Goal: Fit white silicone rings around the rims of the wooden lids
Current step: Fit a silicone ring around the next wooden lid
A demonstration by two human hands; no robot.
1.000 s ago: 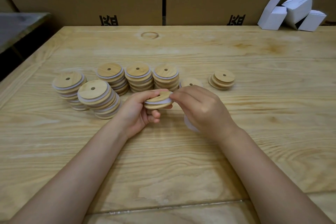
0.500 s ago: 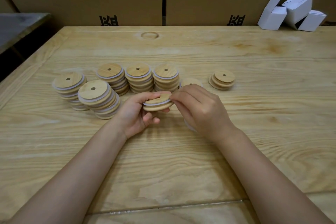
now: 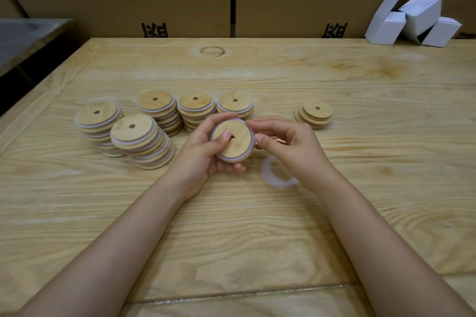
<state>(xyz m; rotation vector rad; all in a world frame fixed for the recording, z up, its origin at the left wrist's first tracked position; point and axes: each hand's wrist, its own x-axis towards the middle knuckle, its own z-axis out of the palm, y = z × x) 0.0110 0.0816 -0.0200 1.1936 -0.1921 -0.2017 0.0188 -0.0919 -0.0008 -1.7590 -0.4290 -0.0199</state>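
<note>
In the head view, the left hand (image 3: 203,154) holds a lid (image 3: 239,147) above the counter (image 3: 257,226). Its thumb presses on the lid's face beside the hole, and its other fingers curl underneath. The right hand (image 3: 291,147) pinches the ring (image 3: 233,160) at the lid's right edge between thumb and forefinger.

The ring looks seated along the near edge of the rim. To finish it well, I judge the left hand should turn the lid while the right fingers walk the ring round. Even pressure would keep any part from bulging or twisting.

A spare ring (image 3: 273,177) lies on the counter just below the right wrist. Stacks of ringed lids (image 3: 139,136) stand to the left and behind the hands, close enough that a knuckle could knock them. A few bare lids (image 3: 314,114) sit apart at the right. White boxes (image 3: 412,18) and cartons (image 3: 121,8) at the far edge are out of the way.
</note>
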